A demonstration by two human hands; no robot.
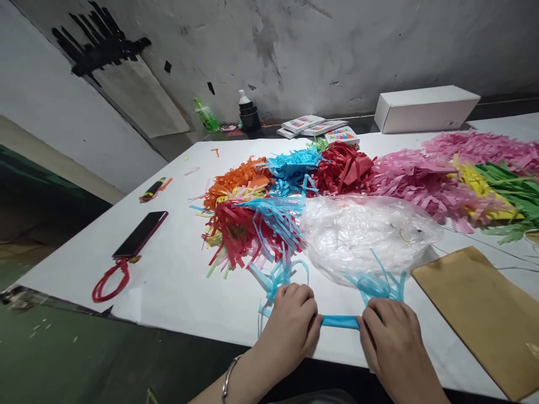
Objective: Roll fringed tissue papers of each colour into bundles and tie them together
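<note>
Between my two hands a blue paper tassel [340, 321] is stretched level at the table's front edge, its middle rolled into a narrow band. My left hand [293, 320] is closed round one end, with cut blue strips fanning out beyond the fingers. The other end is gripped by my right hand [391, 336], and loose strips spread past its knuckles. Just behind them lies a clear plastic bag [366, 233]. A pile of red fringed tassels [236, 230], with light blue strips on top, lies beyond my left hand. My fingertips are partly hidden.
Orange [238, 179], blue [292, 168], dark red [343, 168] and pink fringed paper bundles [412, 179] line the table's back. A brown board [484, 314] lies at right. On the left are a phone [141, 234] and a cutter [152, 189]. A white box [425, 109] stands near the wall.
</note>
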